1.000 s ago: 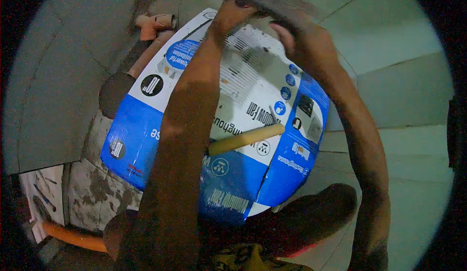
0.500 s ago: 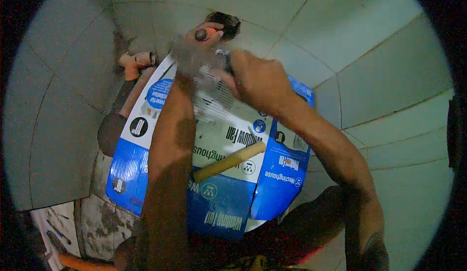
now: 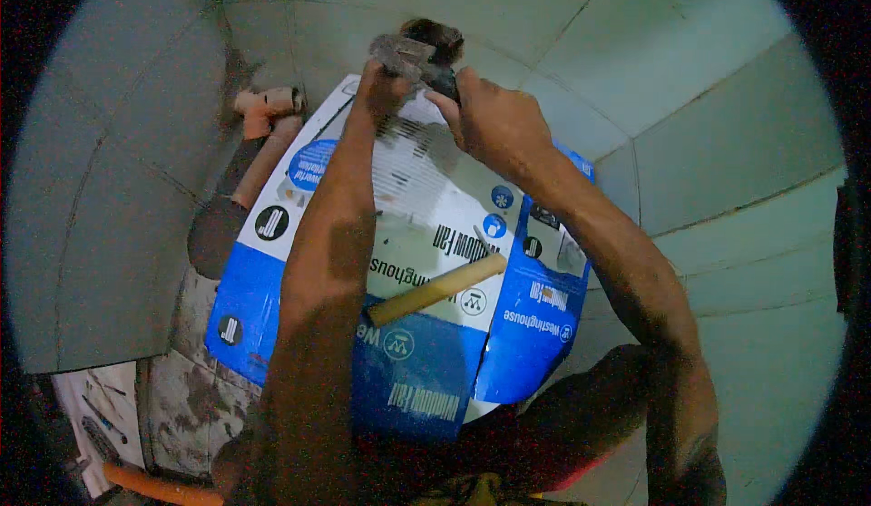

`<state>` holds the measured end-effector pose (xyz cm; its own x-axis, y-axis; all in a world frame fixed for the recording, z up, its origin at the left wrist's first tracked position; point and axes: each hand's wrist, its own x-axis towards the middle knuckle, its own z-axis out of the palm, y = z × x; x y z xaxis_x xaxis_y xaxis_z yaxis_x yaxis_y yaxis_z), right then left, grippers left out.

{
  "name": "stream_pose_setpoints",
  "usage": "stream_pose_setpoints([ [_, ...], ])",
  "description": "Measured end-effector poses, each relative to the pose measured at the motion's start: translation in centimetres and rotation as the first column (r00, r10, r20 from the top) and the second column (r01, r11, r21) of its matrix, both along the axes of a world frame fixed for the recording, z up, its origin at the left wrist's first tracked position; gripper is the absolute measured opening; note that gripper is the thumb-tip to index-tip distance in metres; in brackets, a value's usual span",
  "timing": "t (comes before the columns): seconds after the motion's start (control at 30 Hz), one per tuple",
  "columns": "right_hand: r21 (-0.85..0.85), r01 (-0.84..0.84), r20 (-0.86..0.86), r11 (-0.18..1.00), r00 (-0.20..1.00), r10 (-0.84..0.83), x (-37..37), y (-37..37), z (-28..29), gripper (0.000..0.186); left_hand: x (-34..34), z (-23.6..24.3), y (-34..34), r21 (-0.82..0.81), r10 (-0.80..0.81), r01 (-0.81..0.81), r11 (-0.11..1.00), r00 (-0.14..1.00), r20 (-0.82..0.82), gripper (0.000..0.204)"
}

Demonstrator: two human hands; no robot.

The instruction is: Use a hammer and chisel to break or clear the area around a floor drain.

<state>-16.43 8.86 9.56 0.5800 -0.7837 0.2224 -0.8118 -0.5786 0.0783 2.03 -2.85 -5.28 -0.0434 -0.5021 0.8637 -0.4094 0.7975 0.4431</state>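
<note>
My right hand (image 3: 504, 120) is wrapped round the dark handle (image 3: 445, 84) of a hammer. The hammer's grey, worn head (image 3: 399, 57) lies over the top of my left hand (image 3: 386, 88), right by a dark hole (image 3: 440, 39) broken in the tiled wall. My left hand is closed on a chisel, whose dark round end and orange collar showed half a second ago; the hammer head now covers it and most of the fingers. Beneath both forearms spreads a flattened blue and white cardboard box (image 3: 435, 361).
A yellowish wooden stick (image 3: 435, 288) lies across the cardboard. To the left, an orange pipe fitting (image 3: 269, 107) stands near the wall. Pale tiled walls (image 3: 726, 143) close in around. Thin tools (image 3: 104, 406) lie on a light surface at lower left, beside an orange bar (image 3: 163, 486).
The hammer head, blurred with motion before, has moved up onto the chisel's end and now hides it. My right hand has shifted slightly with it. The view has shifted a little.
</note>
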Motion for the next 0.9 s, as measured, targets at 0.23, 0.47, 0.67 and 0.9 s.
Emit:
stream_pose_setpoints([
  [0.23,-0.005,0.043,0.060,0.999,0.997,-0.043,-0.3,-1.7,-1.0,0.033,-0.1,0.4,1.3,0.392,-0.018,0.090,0.915,0.983,-0.184,0.033],
  [0.47,-0.092,-0.283,0.111,0.955,0.950,0.292,-2.3,3.4,-0.6,0.042,-0.1,3.2,1.3,0.397,0.224,-0.161,0.903,0.968,-0.116,0.036],
  [0.67,0.092,-0.229,0.100,0.969,0.970,0.219,-3.1,5.3,-0.1,0.045,0.0,9.5,4.6,0.348,0.316,-0.270,0.898,0.945,-0.082,0.034],
  [0.9,0.080,-0.269,0.123,0.960,0.958,0.258,-3.6,6.0,0.2,0.045,1.1,9.9,4.4,0.313,0.179,-0.088,0.946,0.945,-0.275,0.028],
])
